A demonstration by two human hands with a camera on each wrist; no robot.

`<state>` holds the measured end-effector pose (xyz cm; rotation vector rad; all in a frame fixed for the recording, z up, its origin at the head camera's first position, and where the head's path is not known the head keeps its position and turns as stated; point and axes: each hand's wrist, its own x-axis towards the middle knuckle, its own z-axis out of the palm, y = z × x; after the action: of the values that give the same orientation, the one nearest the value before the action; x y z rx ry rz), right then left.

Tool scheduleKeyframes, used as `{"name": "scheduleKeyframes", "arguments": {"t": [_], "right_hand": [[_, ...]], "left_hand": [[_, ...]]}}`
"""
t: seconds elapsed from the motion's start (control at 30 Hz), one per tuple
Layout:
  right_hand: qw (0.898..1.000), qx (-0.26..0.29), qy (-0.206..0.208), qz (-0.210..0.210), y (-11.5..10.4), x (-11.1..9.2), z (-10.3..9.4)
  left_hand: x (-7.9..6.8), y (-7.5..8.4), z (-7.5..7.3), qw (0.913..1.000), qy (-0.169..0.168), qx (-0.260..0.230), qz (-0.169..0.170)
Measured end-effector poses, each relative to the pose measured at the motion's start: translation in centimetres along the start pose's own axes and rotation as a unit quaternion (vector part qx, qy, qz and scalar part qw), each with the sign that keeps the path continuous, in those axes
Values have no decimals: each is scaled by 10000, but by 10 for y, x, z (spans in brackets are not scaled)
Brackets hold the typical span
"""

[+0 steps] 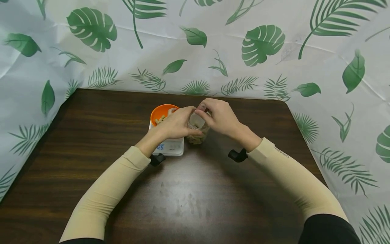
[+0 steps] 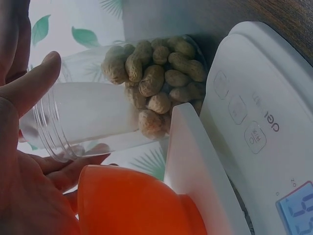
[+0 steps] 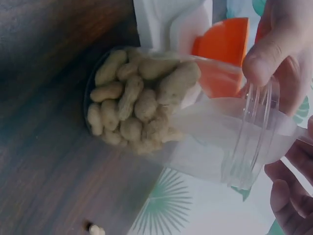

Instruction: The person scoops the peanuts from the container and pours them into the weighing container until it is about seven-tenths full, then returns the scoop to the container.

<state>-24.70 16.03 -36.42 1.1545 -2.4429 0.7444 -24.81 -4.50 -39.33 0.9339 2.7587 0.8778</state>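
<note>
A clear jar [image 1: 195,139] stands upright on the table, with peanuts in their shells [image 3: 132,98] filling its lower part. My left hand [image 1: 175,124] grips the jar around its threaded neck, thumb on one side and fingers on the other. Above the mouth, my right hand [image 1: 223,117] pinches the handle of a translucent white scoop [image 3: 215,122]. The scoop's bowl reaches down inside the jar, its tip touching the peanuts. Left of the jar, an orange bowl [image 2: 137,200] holding some peanuts sits on a white kitchen scale [image 1: 173,148], partly behind my left hand.
The scale's lit display [image 2: 298,208] is only partly readable. A small pale piece [image 3: 96,229] lies on the dark wooden table [image 1: 100,135]. Behind the table's far edge hangs a white cloth [image 1: 222,47] with green leaf prints.
</note>
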Motion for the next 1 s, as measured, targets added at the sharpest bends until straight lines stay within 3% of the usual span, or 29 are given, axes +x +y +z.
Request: {"name": "scheduleKeyframes", "arguments": {"t": [0.2,0.57,0.83,0.9,1.0], "right_hand": [[9992,-332,-3,-241,2,-1,6],[9943,30,753,749,-1,-3,11],[9990,-293,291,184,-8,-1,16],[9985,-220,352,348,-7,0,16],[9943,12,516,935,-4,1,12]], "left_hand": [[0,0,-1,10000,42,-83,-11],[1,2,-1,9999,-108,59,-103],[1,0,0,9998,-16,-177,79],[0,0,0,9998,-49,-193,66],[0,1,0,9998,-114,-162,11]]}}
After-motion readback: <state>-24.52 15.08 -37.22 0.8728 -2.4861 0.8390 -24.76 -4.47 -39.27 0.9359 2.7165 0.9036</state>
